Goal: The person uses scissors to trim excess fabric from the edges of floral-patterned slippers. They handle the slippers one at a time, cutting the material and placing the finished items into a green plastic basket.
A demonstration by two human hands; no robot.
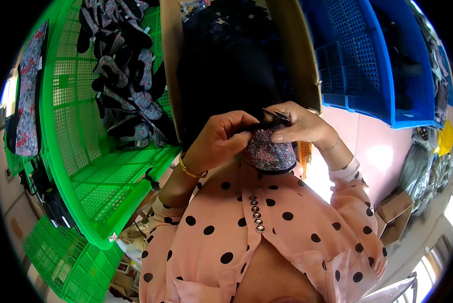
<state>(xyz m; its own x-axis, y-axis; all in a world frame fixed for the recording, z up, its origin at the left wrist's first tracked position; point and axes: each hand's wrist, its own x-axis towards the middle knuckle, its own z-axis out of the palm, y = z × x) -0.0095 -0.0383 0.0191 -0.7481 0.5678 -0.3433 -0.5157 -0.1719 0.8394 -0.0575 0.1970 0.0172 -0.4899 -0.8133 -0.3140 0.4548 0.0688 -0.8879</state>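
Note:
In front of my chest I hold a grey and pink floral fabric piece (271,151) with dark edging; its lower part hangs down. My left hand (225,137) is closed, pinching the piece's dark upper edge. On the other side, my right hand (304,126) is closed around small dark metal thread snips (278,115), whose pointed blades lie over that edge. The right thumb rests against the floral cloth. Where the snips' blades meet the material is too dark to make out.
Beyond my hands stands a cardboard box (307,65) with dark material inside. A green plastic basket (105,197) on the left holds several floral and black fabric pieces (130,96). At the right are blue plastic crates (352,60) and a small open carton (395,212).

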